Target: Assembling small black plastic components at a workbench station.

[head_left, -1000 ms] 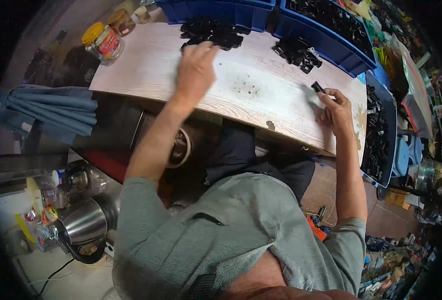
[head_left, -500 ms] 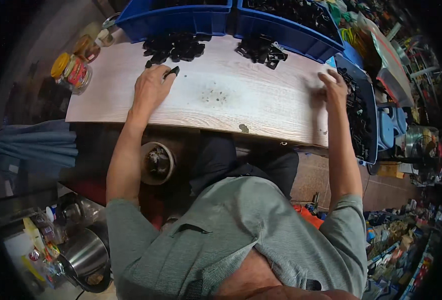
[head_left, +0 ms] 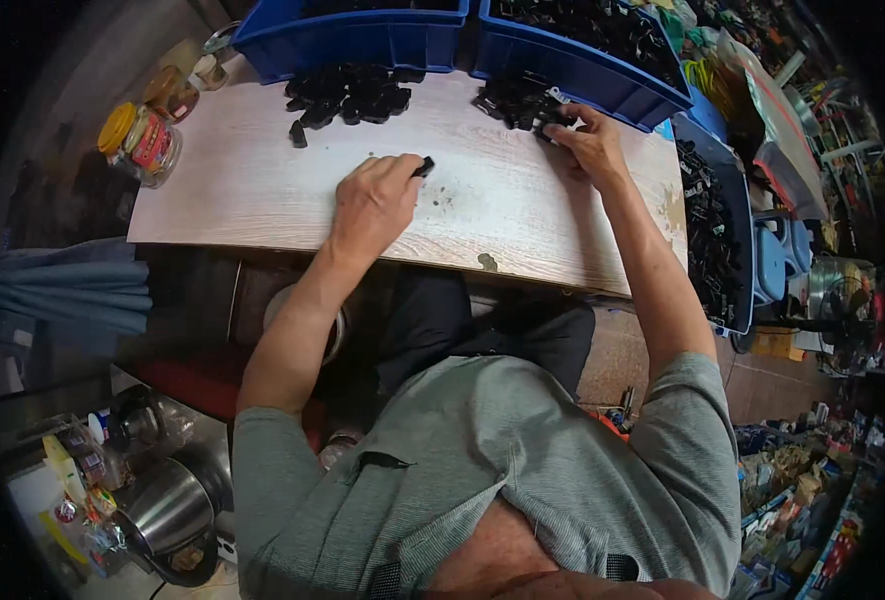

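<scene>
Since half a second ago the right hand (head_left: 584,143) has gone from the tabletop's right edge, beside the side bin, up to the right-hand pile of black parts (head_left: 515,100), while the left hand (head_left: 374,203) has come toward the middle of the board with a small black part (head_left: 426,166) in its fingers.

Nearest the camera, the person's grey shirt (head_left: 482,480) fills the lower part of the view, with both bare forearms reaching up from it. To the lower left a steel kettle (head_left: 167,510) stands among small jars, and a folded blue cloth (head_left: 62,295) lies left of the board.

On the pale wood tabletop (head_left: 232,190) the left hand lies knuckles up, its grip closed on the small black part, which pokes out past the fingertips just above a patch of dark specks. Farther out, the right hand rests at the edge of the right-hand pile, fingers curled onto a black piece there; whether that grip is actually pinching the piece cannot be told.

A second pile of black parts (head_left: 347,95) lies left of it, well apart from the left hand. A yellow-lidded jar (head_left: 142,145) stands at the board's left corner. Beyond, two blue bins (head_left: 362,35) line the far edge, and another blue bin (head_left: 717,230) of black parts sits on the right.
</scene>
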The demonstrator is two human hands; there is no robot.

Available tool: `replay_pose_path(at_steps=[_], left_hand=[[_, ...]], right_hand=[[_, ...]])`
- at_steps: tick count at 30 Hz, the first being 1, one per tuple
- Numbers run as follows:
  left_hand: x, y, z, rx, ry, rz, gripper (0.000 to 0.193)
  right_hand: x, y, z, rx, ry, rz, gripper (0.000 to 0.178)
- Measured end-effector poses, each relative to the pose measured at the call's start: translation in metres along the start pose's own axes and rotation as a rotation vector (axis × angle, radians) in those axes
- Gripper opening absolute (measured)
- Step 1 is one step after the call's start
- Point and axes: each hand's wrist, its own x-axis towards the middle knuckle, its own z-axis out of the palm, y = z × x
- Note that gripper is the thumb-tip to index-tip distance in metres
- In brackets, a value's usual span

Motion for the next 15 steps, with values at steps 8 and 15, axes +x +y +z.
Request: replay_pose_path(at_steps=[8, 15], left_hand=[[0.019, 0.026, 0.019, -0.330, 0.096, -0.061, 0.023], [0.038, 0.042, 0.066, -0.335, -0.039, 0.132, 0.020]], right_hand=[[-0.044, -0.009, 0.004, 0.124, -0.113, 0.009, 0.029], [-0.064, -0.008, 0.027, 0.004, -0.280, 0.038, 0.029]])
